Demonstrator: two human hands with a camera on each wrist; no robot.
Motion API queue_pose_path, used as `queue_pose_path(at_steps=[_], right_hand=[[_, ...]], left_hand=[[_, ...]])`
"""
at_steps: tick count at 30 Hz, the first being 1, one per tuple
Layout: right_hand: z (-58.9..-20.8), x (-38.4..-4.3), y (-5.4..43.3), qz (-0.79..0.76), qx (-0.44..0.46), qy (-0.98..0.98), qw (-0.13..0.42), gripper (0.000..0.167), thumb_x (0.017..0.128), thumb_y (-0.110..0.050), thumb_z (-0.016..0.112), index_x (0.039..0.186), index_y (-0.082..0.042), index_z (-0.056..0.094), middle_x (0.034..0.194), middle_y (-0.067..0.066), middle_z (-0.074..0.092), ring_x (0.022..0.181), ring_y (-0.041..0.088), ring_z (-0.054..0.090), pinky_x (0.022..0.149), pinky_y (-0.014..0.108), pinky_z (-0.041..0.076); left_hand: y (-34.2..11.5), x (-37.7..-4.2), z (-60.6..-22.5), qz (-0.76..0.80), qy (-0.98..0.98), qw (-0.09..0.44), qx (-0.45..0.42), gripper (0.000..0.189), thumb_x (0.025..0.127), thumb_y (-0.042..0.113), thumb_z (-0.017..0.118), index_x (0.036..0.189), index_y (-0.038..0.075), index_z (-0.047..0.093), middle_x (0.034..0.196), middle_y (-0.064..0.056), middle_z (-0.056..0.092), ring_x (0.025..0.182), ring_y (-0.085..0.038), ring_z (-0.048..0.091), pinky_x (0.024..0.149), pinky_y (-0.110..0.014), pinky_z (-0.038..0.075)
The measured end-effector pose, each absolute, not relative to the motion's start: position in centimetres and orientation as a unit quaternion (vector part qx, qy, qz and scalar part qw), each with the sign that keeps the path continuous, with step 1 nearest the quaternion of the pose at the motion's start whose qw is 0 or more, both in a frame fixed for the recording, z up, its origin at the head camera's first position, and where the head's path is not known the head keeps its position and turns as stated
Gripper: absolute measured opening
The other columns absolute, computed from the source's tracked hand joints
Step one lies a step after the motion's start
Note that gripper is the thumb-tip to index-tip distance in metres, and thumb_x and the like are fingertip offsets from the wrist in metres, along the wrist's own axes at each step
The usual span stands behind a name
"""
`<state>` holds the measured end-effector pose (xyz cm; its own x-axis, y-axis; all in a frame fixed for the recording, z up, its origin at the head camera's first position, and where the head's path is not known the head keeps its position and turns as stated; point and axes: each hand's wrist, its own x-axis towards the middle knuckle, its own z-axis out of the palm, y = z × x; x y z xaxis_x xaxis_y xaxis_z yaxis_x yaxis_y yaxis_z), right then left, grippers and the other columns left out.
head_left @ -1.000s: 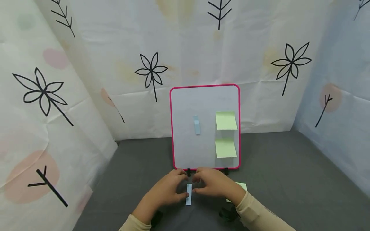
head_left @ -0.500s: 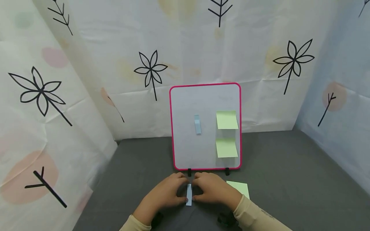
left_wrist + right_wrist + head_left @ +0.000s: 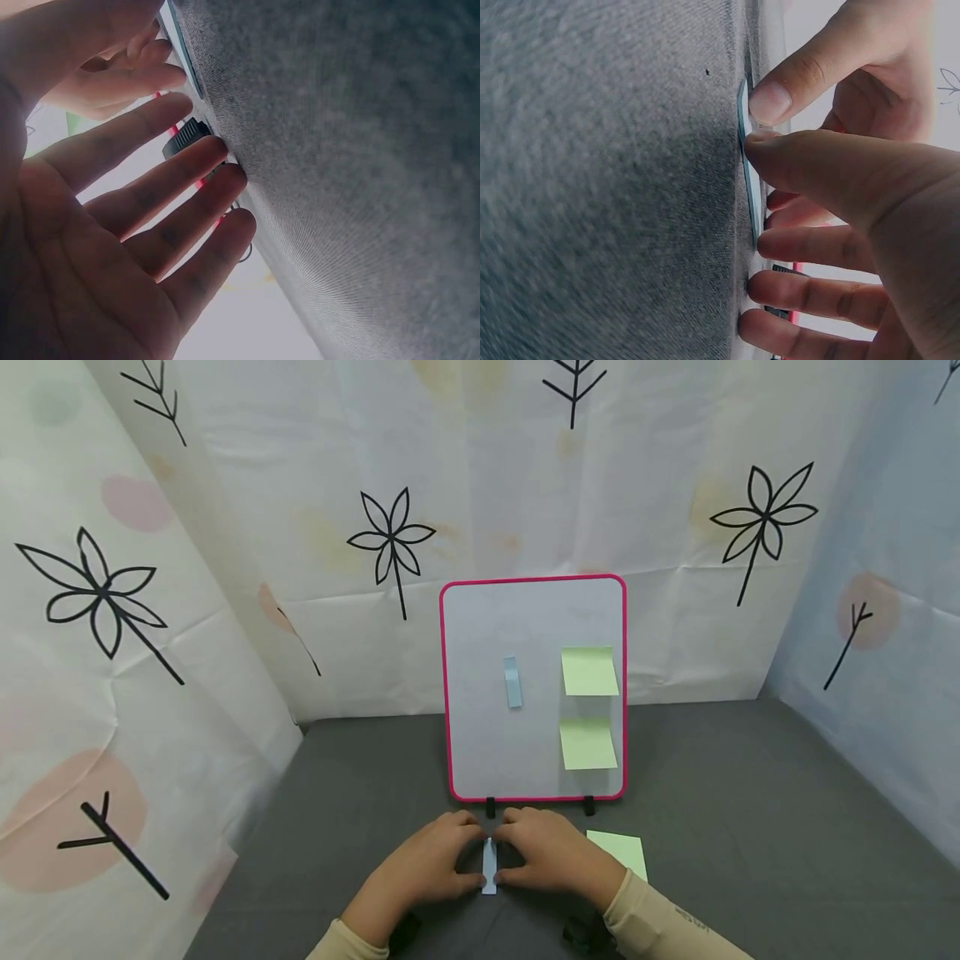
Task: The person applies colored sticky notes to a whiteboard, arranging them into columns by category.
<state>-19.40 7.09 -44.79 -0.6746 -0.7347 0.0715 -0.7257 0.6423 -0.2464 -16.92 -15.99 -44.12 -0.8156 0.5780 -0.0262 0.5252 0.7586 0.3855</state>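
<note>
A narrow light-blue strip of sticky notes lies lengthwise on the grey table, between my two hands in the head view. My left hand is on its left side and my right hand on its right. In the right wrist view both thumbs are at the near part of the blue strip, and the right index fingertip is by its far end. The left wrist view shows the left fingers spread and nearly straight, tips near the cloth. Much of the left thumb is out of that view.
Behind the hands stands a white board with a pink rim on black feet. It bears a blue strip and two green sticky notes. Another green note lies right of my right hand, partly covered by the forearm.
Both hands have come slightly closer to the person and in toward the blue strip, thumbs now at its sides. The right forearm has uncovered more of the green note on the table.
</note>
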Motion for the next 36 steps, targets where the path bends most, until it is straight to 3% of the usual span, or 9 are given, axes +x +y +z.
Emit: queue_pose_path(at_steps=[15,27,36], right_hand=[[-44.85,-19.06,6.93,-0.121,-0.401,0.908,0.008,0.045,0.086,-0.046,0.086,0.121,-0.02,0.076,0.092,-0.008,0.057,0.077,0.004,0.048,0.067,0.025,0.046],[-44.97,-19.02,7.01,-0.114,-0.39,0.914,0.017,0.056,0.083,-0.059,0.085,0.123,-0.021,0.076,0.094,-0.009,0.057,0.08,0.004,0.049,0.071,0.026,0.05],[-44.7,-18.72,6.9,-0.099,-0.39,0.915,0.011,0.056,0.083,-0.059,0.085,0.124,-0.021,0.074,0.096,-0.008,0.057,0.083,0.006,0.051,0.072,0.028,0.051]], left_hand=[[-16.05,-17.14,-44.45,0.18,0.934,0.082,0.297,0.044,0.092,0.036,0.084,0.13,0.018,0.073,0.13,0.004,0.065,0.118,-0.016,0.062,0.097,-0.039,0.057],[-15.86,-16.82,-44.17,0.173,0.936,0.081,0.294,0.048,0.092,0.036,0.084,0.135,0.017,0.072,0.134,0.001,0.065,0.122,-0.019,0.061,0.099,-0.04,0.057],[-15.89,-16.86,-44.26,0.171,0.937,0.079,0.294,0.049,0.092,0.039,0.083,0.135,0.017,0.073,0.135,-0.001,0.065,0.124,-0.021,0.062,0.1,-0.042,0.057]])
